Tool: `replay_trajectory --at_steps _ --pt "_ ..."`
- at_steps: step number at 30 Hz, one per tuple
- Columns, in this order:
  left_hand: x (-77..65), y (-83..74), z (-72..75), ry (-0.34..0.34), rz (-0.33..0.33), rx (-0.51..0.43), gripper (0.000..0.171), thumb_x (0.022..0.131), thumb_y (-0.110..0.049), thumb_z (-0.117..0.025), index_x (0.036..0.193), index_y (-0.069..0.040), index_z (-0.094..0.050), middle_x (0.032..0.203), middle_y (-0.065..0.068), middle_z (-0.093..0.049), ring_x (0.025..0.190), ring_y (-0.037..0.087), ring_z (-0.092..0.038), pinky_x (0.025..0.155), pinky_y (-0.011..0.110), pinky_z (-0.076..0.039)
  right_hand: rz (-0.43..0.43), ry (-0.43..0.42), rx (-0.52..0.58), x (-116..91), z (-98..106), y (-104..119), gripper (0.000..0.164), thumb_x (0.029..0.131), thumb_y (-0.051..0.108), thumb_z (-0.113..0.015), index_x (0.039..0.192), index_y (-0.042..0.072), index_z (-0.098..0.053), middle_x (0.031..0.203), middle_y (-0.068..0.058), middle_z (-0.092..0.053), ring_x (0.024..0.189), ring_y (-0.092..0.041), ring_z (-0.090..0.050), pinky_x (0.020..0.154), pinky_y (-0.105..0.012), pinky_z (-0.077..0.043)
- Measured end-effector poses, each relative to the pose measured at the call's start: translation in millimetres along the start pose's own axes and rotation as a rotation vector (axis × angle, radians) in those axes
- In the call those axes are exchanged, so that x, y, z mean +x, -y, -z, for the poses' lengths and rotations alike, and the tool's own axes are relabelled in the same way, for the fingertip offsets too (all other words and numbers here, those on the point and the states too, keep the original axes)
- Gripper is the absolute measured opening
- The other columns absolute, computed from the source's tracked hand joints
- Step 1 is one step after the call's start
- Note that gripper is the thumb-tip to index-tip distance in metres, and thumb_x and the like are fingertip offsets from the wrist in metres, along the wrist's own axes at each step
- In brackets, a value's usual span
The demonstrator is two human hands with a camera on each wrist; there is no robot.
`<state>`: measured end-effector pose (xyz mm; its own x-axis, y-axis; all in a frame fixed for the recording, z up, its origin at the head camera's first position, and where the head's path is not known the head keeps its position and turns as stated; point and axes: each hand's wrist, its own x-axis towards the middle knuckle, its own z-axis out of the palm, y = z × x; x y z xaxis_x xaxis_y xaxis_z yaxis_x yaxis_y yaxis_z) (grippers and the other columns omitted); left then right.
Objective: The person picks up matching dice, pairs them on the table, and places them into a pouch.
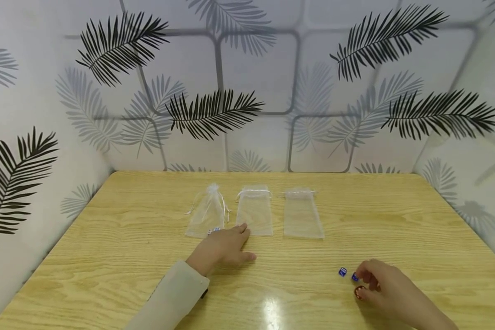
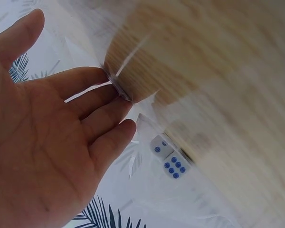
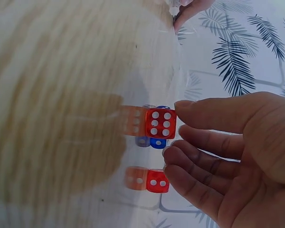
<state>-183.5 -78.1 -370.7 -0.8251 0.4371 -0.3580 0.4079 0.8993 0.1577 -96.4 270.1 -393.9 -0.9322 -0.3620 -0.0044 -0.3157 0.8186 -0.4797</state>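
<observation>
My left hand (image 1: 227, 245) lies nearly flat, fingertips at the lower left edge of the middle sheer white drawstring bag (image 1: 255, 215). In the left wrist view, its fingers touch the bag's edge. Just left of that is another drawstring bag (image 1: 204, 217), its neck gathered, with white dice (image 2: 175, 165) with blue pips inside. My right hand (image 1: 389, 288) reaches low over the table, fingers loosely bent. Its thumb tip is right at a red die (image 3: 160, 123). A second red die (image 3: 157, 181) sits by the other fingertips. Blue dice (image 1: 343, 272) lie beyond them.
A third sheer bag (image 1: 303, 215) lies flat to the right of the middle one. The wood-grain table (image 1: 119, 220) is shiny and reflects the dice. Leaf-patterned walls (image 1: 255, 68) close off the back and both sides.
</observation>
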Motion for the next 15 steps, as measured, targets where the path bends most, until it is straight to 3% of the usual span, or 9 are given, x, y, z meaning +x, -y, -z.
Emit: replay_trajectory --at_steps 8,15 --pt "1.0 1.2 -0.7 -0.006 -0.009 0.02 0.075 0.091 -0.053 -0.054 0.149 -0.01 -0.033 0.158 0.004 -0.024 0.142 0.024 -0.033 0.108 0.054 -0.036 0.053 0.012 0.06 -4.4 -5.1 -0.6 0.013 0.083 0.018 -0.072 0.089 0.014 -0.06 0.079 0.012 -0.056 0.069 0.006 -0.044 0.058 -0.02 -0.042" --pt "1.5 0.3 -2.8 -0.012 -0.008 0.021 0.074 0.091 -0.052 -0.054 0.149 -0.011 -0.033 0.157 0.003 -0.025 0.141 0.024 -0.034 0.106 0.055 -0.036 0.057 0.024 0.06 -5.7 -7.9 -2.8 0.017 0.079 0.011 -0.074 0.086 0.017 -0.06 0.074 0.014 -0.05 0.067 0.005 -0.042 0.056 -0.019 -0.039"
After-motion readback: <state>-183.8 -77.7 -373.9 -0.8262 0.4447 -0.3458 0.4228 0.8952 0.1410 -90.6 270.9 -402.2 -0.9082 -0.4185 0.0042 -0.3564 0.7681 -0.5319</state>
